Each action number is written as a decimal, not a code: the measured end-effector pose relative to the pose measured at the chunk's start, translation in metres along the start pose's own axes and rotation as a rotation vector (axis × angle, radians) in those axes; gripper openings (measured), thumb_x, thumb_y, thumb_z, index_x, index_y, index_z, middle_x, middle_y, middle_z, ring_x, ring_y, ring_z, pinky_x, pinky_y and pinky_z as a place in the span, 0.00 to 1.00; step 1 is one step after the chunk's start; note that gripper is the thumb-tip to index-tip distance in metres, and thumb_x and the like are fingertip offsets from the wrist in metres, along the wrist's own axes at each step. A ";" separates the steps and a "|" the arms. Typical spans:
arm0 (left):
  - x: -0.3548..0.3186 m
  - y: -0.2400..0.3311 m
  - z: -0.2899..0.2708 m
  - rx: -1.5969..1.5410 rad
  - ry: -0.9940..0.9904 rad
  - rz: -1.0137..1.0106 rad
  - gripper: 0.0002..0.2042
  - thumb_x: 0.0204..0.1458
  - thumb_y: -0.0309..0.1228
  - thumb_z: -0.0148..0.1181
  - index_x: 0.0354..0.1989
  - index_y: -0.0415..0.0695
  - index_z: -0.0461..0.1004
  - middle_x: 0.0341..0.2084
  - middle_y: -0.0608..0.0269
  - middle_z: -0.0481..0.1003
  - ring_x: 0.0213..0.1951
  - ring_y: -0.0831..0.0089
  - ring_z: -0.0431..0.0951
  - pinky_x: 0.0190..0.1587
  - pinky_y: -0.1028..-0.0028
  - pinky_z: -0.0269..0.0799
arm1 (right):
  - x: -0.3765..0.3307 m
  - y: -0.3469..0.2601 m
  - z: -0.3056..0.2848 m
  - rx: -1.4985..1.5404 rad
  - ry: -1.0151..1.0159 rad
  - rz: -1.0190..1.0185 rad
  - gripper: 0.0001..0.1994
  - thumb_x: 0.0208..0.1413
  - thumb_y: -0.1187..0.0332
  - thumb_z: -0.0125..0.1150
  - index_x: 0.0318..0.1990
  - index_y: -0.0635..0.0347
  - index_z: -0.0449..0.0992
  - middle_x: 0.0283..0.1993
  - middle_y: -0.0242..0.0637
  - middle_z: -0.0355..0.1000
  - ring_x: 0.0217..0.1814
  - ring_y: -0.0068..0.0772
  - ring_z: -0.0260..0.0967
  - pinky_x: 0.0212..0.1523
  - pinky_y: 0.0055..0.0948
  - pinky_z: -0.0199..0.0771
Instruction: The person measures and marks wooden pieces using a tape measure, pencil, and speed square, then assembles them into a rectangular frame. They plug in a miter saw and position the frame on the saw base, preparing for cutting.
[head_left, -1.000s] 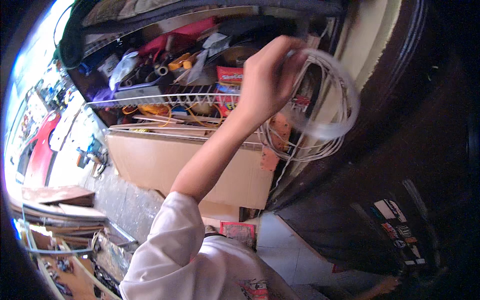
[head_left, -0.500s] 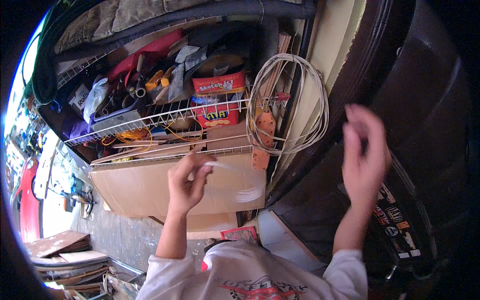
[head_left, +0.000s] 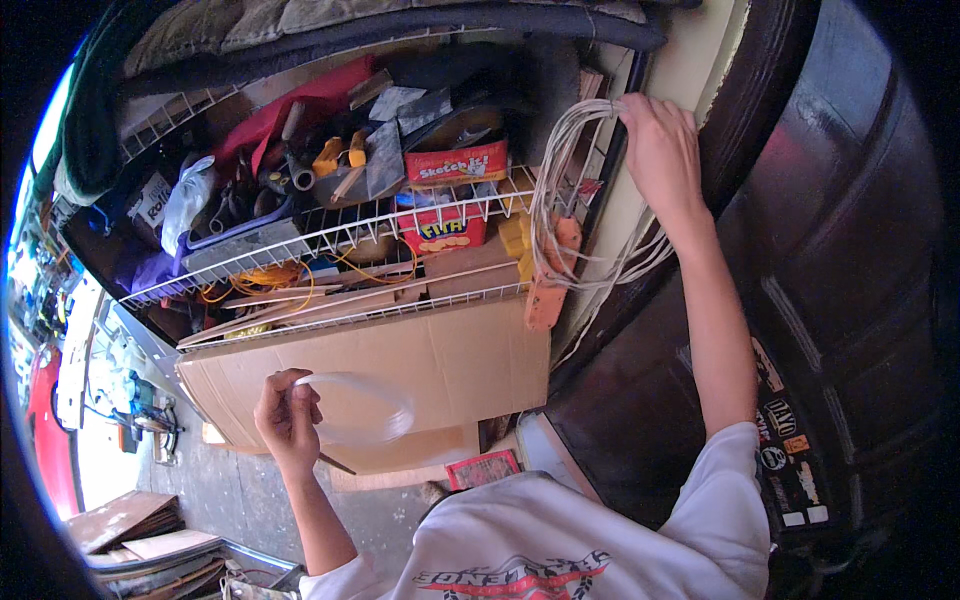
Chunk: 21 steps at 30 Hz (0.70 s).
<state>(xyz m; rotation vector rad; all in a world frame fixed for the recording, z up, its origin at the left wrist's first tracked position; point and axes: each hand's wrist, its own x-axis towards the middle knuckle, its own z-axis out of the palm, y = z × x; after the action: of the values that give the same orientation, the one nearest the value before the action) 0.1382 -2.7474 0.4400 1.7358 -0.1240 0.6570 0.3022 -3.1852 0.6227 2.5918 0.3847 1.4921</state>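
Observation:
My right hand (head_left: 660,150) is raised and grips the top of a hanging bundle of white cords (head_left: 560,200) beside the wire shelf (head_left: 330,230). An orange tag (head_left: 545,290) dangles from the bundle. Lower down, my left hand (head_left: 288,420) holds a small loop of clear tubing (head_left: 365,410) in front of a flat cardboard sheet (head_left: 440,365). The two hands are far apart.
The white wire shelves hold red boxes (head_left: 450,170), tools, bags and orange cord. A dark wooden door (head_left: 830,280) fills the right side. A red booklet (head_left: 485,468) lies on the ground below. Stacked boards (head_left: 130,530) sit at lower left.
My left hand has dropped from the shelf with a loop of clear tubing. My right hand rose from beside the door and took hold of the hanging white cords.

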 end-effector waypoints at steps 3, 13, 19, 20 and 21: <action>-0.002 -0.005 -0.005 -0.022 -0.014 -0.015 0.08 0.65 0.28 0.54 0.39 0.36 0.75 0.22 0.66 0.73 0.20 0.85 0.69 0.21 0.84 0.62 | 0.014 -0.008 0.000 0.130 0.063 0.078 0.05 0.61 0.73 0.53 0.41 0.63 0.74 0.39 0.52 0.74 0.44 0.60 0.72 0.46 0.50 0.70; 0.015 0.015 0.023 -0.153 -0.059 0.145 0.08 0.64 0.24 0.53 0.43 0.34 0.78 0.25 0.64 0.73 0.20 0.84 0.69 0.21 0.84 0.63 | 0.013 -0.027 -0.061 0.367 0.119 0.015 0.09 0.63 0.73 0.54 0.48 0.64 0.76 0.41 0.50 0.75 0.45 0.57 0.73 0.45 0.43 0.73; 0.076 0.063 0.055 -0.355 -0.090 0.170 0.12 0.65 0.26 0.52 0.50 0.34 0.78 0.26 0.65 0.73 0.19 0.86 0.67 0.18 0.85 0.58 | -0.050 -0.037 -0.115 0.501 0.204 0.209 0.11 0.63 0.78 0.52 0.50 0.64 0.77 0.37 0.39 0.73 0.37 0.31 0.72 0.38 0.25 0.69; 0.087 0.073 0.064 -0.424 -0.113 0.149 0.12 0.66 0.26 0.52 0.50 0.34 0.78 0.26 0.65 0.73 0.19 0.86 0.67 0.17 0.85 0.57 | -0.057 -0.037 -0.123 0.551 0.255 0.261 0.11 0.64 0.78 0.52 0.50 0.65 0.77 0.37 0.37 0.72 0.36 0.28 0.70 0.38 0.23 0.68; 0.096 0.084 0.076 -0.443 -0.124 0.165 0.12 0.66 0.27 0.52 0.50 0.34 0.78 0.26 0.66 0.73 0.19 0.87 0.66 0.18 0.85 0.58 | -0.065 -0.036 -0.131 0.598 0.307 0.314 0.10 0.65 0.77 0.52 0.50 0.66 0.77 0.37 0.36 0.72 0.36 0.25 0.69 0.37 0.21 0.67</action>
<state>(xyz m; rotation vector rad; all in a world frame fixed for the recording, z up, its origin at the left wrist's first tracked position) 0.2109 -2.8158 0.5498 1.3451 -0.4685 0.5886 0.1522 -3.1710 0.6261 2.9664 0.5479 2.1824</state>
